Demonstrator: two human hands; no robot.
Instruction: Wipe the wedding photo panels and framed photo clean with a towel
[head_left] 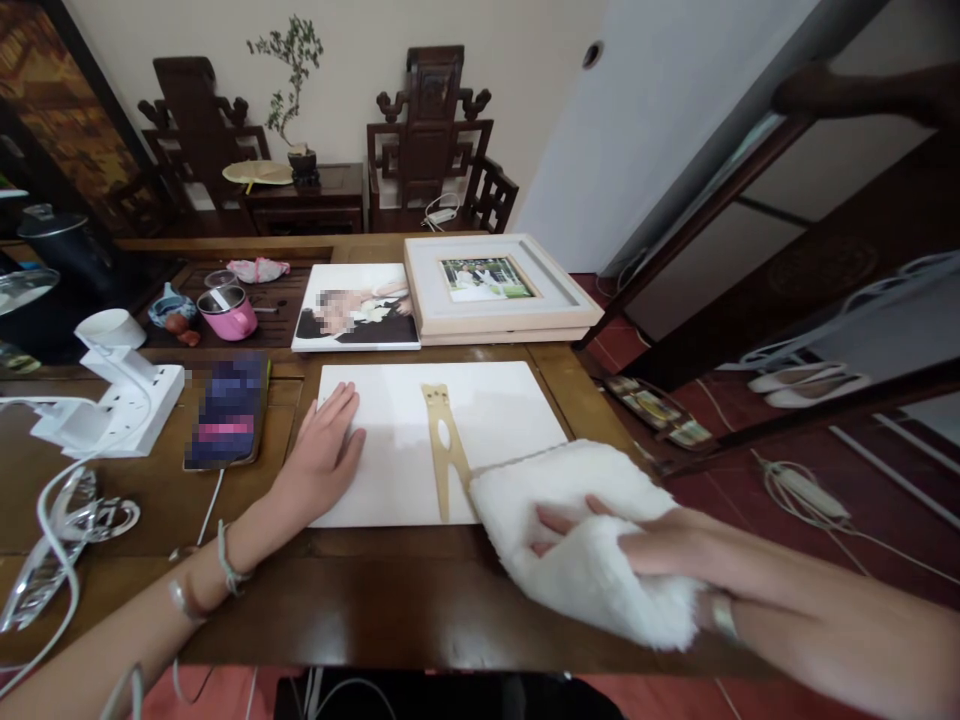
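Note:
A white panel lies flat on the wooden table, with a gold-coloured A-shaped stand attached to its upper face. It looks like the back of a picture frame. My left hand rests on the panel's left edge, fingers stretched out and holding nothing. In my right hand is a white fluffy cloth, gripped in a fold. The cloth covers the panel's lower right corner and hangs past it over the table. Some of the right fingers are hidden in the pile.
Behind the panel lie a photo print and a framed photo stacked on another frame. To the left are a phone, a white power strip, a clear hair clip, a pink cup and several cables.

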